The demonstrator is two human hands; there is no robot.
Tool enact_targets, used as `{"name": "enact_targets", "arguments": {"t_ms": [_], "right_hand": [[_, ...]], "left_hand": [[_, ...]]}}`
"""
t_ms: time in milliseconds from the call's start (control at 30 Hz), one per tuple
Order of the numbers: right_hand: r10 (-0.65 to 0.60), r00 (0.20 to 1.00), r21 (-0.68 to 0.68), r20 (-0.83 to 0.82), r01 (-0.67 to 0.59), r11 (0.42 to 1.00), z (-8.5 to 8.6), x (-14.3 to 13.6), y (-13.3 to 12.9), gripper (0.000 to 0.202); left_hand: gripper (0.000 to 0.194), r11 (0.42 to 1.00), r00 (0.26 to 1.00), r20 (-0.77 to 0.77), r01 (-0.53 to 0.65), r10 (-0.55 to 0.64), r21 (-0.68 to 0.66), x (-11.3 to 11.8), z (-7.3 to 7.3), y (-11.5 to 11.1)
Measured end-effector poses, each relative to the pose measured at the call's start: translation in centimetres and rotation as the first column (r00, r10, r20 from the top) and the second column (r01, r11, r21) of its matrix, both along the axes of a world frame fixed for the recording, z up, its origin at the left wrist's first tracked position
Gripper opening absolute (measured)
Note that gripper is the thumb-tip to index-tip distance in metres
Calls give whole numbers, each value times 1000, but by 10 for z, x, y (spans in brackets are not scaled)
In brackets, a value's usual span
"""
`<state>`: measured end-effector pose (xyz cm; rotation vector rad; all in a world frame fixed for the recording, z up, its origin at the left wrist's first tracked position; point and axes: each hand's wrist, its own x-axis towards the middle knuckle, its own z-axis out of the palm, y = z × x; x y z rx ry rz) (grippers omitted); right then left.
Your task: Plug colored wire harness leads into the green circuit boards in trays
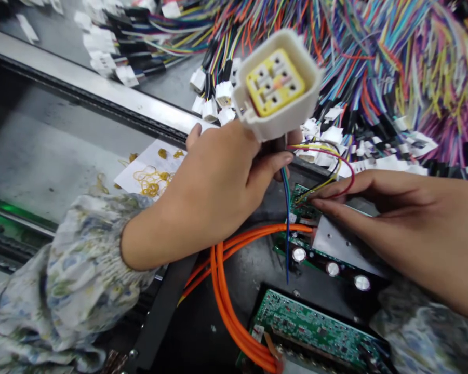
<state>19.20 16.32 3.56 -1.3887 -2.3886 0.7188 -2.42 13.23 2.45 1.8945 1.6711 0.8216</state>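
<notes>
White-shelled connector (309, 96), yellow-cored; left fingers (270, 169) hold it.

Bare hands and loose, flowery sleeves, seen from over here.
The left sleeve (81, 280) is pale, whitish-grey cloth scattered with soft blue blooms and olive-green leaves, baggy along the forearm and bunched into deep folds. Its cuff (134, 244) is gathered into small puckers, ending in a slightly ruffled edge around the wrist. The left hand (218, 179) is bare, and so is the right hand (424, 218). The right sleeve (428, 327) looks shadowed and blurred, a mottled grey with paler patches, its pattern too smeared to make out.
</notes>
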Motion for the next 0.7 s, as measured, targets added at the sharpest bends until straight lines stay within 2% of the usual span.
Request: {"name": "enact_targets", "arguments": {"t_ms": [133, 333, 567, 633, 700], "right_hand": [[-54, 999, 22, -3, 55, 998, -2, -1, -3, 11], [-56, 998, -2, -21, 56, 998, -1, 2, -2, 9], [5, 1000, -2, -20, -5, 1000, -1, 2, 3, 14], [47, 998, 31, 45, -49, 998, 2, 9, 3, 19], [23, 988, 118, 153, -41, 992, 7, 13, -2, 23]], "left_hand": [[21, 1000, 1000, -23, 16, -16, -6, 2, 3, 1], [22, 1000, 1000, 2, 27, -27, -5, 3, 4, 1], [22, 1000, 1000, -8, 22, -22, -17, 2, 5, 1], [23, 1000, 1000, -9, 15, -16, -24, 2, 5, 1], [22, 999, 1000, 8, 15, -15, -34, 2, 5, 1]]}}
